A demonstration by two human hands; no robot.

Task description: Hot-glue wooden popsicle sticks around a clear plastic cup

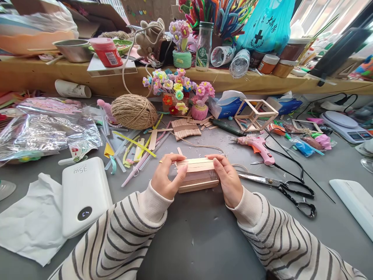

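A small box built from pale wooden craft sticks (197, 174) rests on the grey table near the front centre. My left hand (167, 178) grips its left end, fingers curled over the top. On the opposite end, my right hand (227, 179) clasps it the same way. Both arms wear cream sleeves with dark stripes. A twine strand trails from behind the box toward the ball of jute twine (134, 111).
Black-handled scissors (279, 187) lie just right of my right hand, a pink glue gun (258, 146) behind them. A white power bank (84, 194) and tissue (30, 222) sit left. Loose sticks (184, 128), a wooden cube frame (255, 114) and pipe-cleaner flowers (177, 91) lie beyond.
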